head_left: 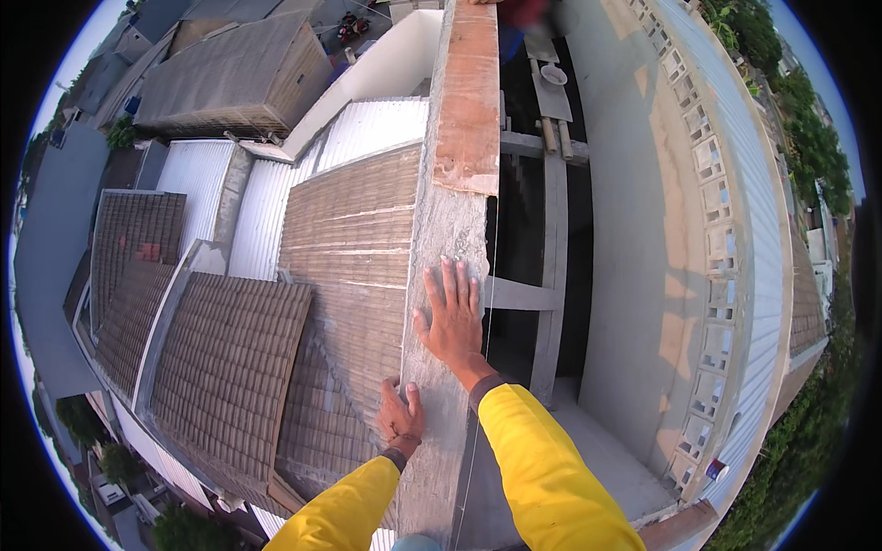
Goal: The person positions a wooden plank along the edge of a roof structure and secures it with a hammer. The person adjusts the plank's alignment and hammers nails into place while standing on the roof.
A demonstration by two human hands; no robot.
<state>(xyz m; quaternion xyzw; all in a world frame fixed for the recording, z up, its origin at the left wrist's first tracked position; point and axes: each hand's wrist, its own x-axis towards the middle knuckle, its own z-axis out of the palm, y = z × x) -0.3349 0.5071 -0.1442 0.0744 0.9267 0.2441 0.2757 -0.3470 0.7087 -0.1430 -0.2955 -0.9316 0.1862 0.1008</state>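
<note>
A narrow concrete beam (445,230) runs away from me high above the roofs, topped at its far part by an orange-brown board (465,101). My right hand (450,317) lies flat on the beam, fingers spread. Lower down, my left hand (401,418) grips the beam's left edge with bent fingers. Both forearms wear yellow sleeves. A thin white string (491,248) runs along the beam's right side.
Tiled roofs (220,358) and corrugated sheets (358,129) lie below left. Right, a dark opening has concrete crossbeams (522,294), beside a wall (625,275) with vent blocks. At the beam's far end, another person (533,18) is partly visible, blurred. A white bowl (552,75) sits on planks.
</note>
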